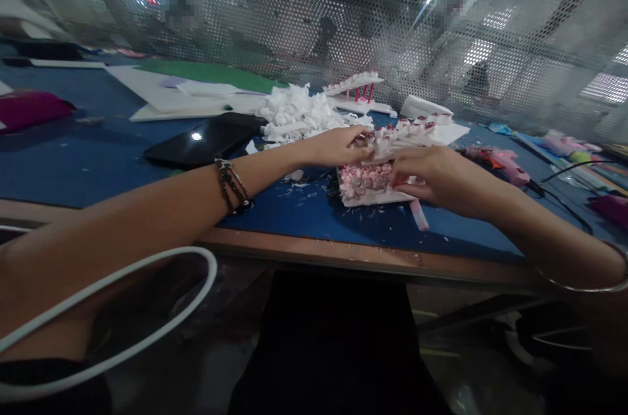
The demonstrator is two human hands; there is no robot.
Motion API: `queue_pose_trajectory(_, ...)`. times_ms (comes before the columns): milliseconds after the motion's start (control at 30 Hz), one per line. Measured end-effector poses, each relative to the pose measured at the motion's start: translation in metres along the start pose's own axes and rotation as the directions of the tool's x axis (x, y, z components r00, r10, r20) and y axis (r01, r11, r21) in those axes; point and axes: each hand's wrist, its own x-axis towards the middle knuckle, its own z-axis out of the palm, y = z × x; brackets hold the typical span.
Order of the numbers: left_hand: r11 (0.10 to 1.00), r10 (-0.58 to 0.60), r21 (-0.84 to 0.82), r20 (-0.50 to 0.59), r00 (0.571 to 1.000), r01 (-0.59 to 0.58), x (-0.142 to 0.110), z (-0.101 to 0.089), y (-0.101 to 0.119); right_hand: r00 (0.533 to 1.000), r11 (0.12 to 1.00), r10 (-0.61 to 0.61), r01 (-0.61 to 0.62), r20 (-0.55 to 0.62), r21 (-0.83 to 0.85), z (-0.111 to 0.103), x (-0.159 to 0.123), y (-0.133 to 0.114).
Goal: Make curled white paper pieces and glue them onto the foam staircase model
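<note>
On the table in front of me lies a white board covered in pink crumpled bits [366,184]. Above it, a white strip with dark red pieces on top [415,132] is held at its left end by my left hand [338,145], thumb below and fingers over the edge. My right hand [432,176] is at the right side of the pink-covered board, fingertips pinched together close to its surface. Whatever lies between those fingertips is too small or hidden to make out. A pale pink stick [418,215] rests just below the right hand.
White paper scraps [299,110] are heaped behind my left hand, beside a black phone [203,140]. A small model with red posts [360,91] stands farther back. To the right lies a pink glue gun [510,166] with a black cord. A perforated metal screen [304,16] rises behind the table.
</note>
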Motion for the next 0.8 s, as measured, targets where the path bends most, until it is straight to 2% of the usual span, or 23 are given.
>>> queue_pose_trajectory(100,1.000,-0.010,0.017,0.010,1.000,0.009,0.000,0.000,0.000,1.000,0.997,0.025,-0.025,0.005,-0.076,0.001,0.002,-0.006)
queue_pose_trajectory(233,1.000,0.006,0.009,0.004,1.000,-0.006,0.000,0.000,-0.002,0.991,0.965,0.127,-0.111,0.053,-0.237,0.004,0.004,-0.017)
queue_pose_trajectory(367,1.000,0.014,-0.013,-0.015,1.000,-0.014,0.001,0.001,-0.005,0.993,0.949,0.114,-0.103,0.018,-0.298,0.010,0.005,-0.020)
queue_pose_trajectory(433,1.000,0.012,-0.017,-0.016,1.000,-0.012,0.001,0.001,-0.005,0.995,0.966,0.100,-0.097,0.003,-0.241,0.010,0.004,-0.016)
queue_pose_trajectory(600,1.000,-0.005,0.003,0.002,1.000,0.005,0.000,0.000,-0.003,1.000,0.997,0.007,-0.006,-0.013,0.082,0.002,-0.001,0.000)
queue_pose_trajectory(667,1.000,-0.001,0.005,-0.002,1.000,0.001,-0.001,0.000,-0.002,0.999,0.993,0.008,-0.003,-0.038,0.116,0.001,-0.004,0.003)
queue_pose_trajectory(800,1.000,0.007,-0.010,-0.003,1.000,-0.007,-0.001,0.000,-0.001,0.998,0.998,-0.015,0.019,-0.063,0.067,0.004,-0.006,0.003)
